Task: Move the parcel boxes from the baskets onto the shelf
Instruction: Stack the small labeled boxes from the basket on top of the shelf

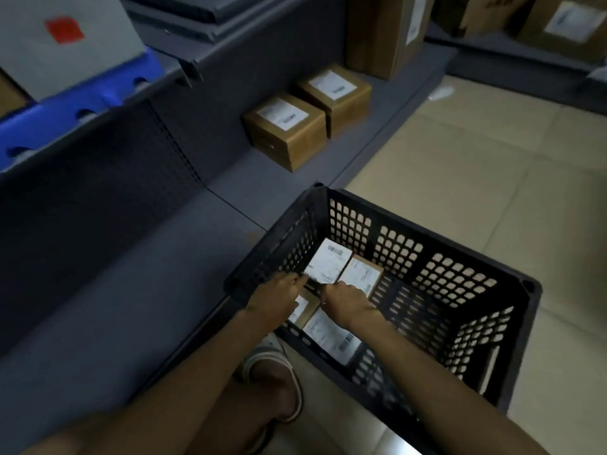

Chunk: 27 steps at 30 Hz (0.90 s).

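Left hand (pixel 277 292) and right hand (pixel 345 298) pinch white-labelled brown cardboard parcel (pixel 328 266), 10 o'clock corner of black perforated plastic basket (pixel 460 257); label print blurred, unreadable.

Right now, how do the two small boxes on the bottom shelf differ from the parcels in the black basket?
The two shelf boxes sit clear on the grey shelf, untouched; the basket parcels lie packed at the bottom of the black basket, with the left hand and right hand on them. The shelf boxes look taller and blockier; the basket parcels look flatter. All are brown cardboard with white labels on top.
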Available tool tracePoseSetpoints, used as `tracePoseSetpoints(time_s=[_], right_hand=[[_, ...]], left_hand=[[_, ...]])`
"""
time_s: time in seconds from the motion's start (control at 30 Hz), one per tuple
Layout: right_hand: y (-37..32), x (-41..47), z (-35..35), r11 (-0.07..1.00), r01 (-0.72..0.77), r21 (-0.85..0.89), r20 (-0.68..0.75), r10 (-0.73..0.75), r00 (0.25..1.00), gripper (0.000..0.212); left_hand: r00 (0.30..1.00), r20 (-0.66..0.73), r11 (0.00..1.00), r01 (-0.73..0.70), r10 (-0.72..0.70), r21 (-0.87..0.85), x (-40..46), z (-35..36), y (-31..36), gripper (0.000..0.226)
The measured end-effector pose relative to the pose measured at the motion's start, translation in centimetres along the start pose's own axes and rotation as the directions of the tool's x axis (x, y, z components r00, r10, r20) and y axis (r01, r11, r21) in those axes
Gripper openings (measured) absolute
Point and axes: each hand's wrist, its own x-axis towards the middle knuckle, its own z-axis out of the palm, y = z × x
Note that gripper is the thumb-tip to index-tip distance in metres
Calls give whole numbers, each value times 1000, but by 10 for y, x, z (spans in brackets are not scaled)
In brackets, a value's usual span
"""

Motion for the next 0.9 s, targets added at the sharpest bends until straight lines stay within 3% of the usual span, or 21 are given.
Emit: tracePoseSetpoints(time_s=[0.2,0.53,0.9], right_hand=[[18,13,51,994,-88,72,114,79,990,37],[31,61,80,969,-167,185,-47,178,983,71],[37,108,94,960,-249,125,-49,257,965,86]], left_hand=[[991,119,998,-50,54,-42,34,39,-6,65],[983,183,994,1,20,-114,92,68,-27,75],[967,253,991,52,-19,-122,139,97,-38,80]])
